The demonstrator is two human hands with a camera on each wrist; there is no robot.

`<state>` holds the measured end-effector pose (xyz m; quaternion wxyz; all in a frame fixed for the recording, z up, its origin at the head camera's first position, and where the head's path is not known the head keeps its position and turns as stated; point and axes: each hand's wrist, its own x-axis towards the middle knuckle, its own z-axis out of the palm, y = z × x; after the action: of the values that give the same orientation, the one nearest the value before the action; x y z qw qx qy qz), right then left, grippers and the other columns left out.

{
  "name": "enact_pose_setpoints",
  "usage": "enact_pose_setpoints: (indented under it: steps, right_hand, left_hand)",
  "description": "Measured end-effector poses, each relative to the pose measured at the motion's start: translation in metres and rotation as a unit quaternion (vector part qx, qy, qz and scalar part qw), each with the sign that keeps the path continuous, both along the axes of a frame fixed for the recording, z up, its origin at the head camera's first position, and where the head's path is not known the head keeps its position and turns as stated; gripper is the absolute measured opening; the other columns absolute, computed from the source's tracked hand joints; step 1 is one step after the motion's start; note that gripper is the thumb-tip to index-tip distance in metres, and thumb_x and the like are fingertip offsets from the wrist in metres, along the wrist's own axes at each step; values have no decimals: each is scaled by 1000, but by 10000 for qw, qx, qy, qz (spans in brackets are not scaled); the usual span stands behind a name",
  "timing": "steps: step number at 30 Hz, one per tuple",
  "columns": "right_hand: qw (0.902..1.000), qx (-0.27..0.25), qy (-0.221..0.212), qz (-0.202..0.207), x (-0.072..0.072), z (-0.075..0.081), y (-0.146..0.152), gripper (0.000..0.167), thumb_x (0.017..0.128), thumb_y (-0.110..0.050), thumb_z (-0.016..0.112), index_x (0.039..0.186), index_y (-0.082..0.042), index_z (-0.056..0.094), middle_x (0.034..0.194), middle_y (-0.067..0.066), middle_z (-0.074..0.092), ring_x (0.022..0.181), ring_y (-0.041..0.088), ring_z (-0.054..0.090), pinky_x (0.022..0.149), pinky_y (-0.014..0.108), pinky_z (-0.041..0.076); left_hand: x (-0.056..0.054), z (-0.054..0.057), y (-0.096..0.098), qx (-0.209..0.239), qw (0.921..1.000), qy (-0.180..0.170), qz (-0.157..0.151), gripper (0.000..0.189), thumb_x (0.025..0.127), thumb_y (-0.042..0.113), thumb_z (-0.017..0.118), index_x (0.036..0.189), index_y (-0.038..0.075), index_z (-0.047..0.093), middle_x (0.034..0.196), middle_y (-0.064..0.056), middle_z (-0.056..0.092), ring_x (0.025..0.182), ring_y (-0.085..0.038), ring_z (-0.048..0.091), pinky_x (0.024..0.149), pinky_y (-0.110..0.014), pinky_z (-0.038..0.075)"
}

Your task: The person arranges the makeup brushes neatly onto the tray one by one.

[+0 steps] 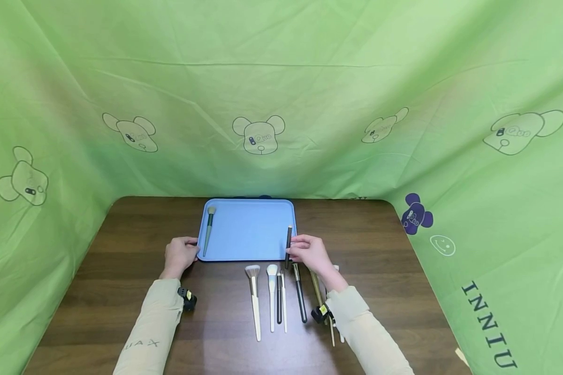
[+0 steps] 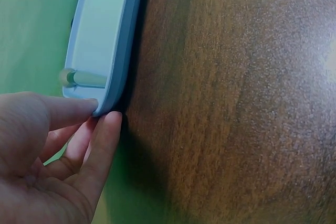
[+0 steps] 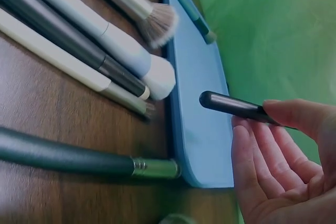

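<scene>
A blue tray (image 1: 248, 229) lies on the table, with a green-handled makeup brush (image 1: 208, 232) along its left side. At the tray's front left corner my left hand (image 1: 180, 255) pinches the rim; the left wrist view shows finger and thumb on the tray edge (image 2: 118, 77). Over the tray's right side, my right hand (image 1: 309, 252) holds a slim black makeup brush (image 1: 288, 245) between thumb and fingers. Its rounded black handle end (image 3: 220, 102) points away from the hand in the right wrist view, and its bristle end is hidden there by the fingers.
In front of the tray lie a wide white-handled brush (image 1: 255, 302), a fluffy white brush (image 1: 272, 299), a short black brush (image 1: 279, 304), a thin white brush (image 1: 284, 310) and a dark brush (image 1: 301, 297). My right forearm partly covers several others. Green cloth (image 1: 262, 94) surrounds the table.
</scene>
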<state>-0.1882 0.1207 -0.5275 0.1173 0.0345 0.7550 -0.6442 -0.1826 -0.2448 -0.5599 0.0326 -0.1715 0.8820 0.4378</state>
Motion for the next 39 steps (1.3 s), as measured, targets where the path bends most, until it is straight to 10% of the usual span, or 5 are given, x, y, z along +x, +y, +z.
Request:
enact_pose_setpoints:
  steps: [9,39]
  right_hand:
    - [9993,-152,63,331,3,18,-15,32,85,11,72,116,15,64,98,25,72,82,30,74,74,37,61]
    - [9962,-468,-102,728,-13,1,-59,32,89,4,74,119,11,64,98,19,74,75,20,72,83,47,58]
  left_hand:
    - [0,0,0,-29,10000,7,15,31,93,6,67,122,-6,71,89,-16,75,57,-14,67,57,-26,50]
    - [3,3,2,129,9999,-60,28,31,95,5,67,123,-7,70,94,-20,74,60,-16,68,55,-25,51]
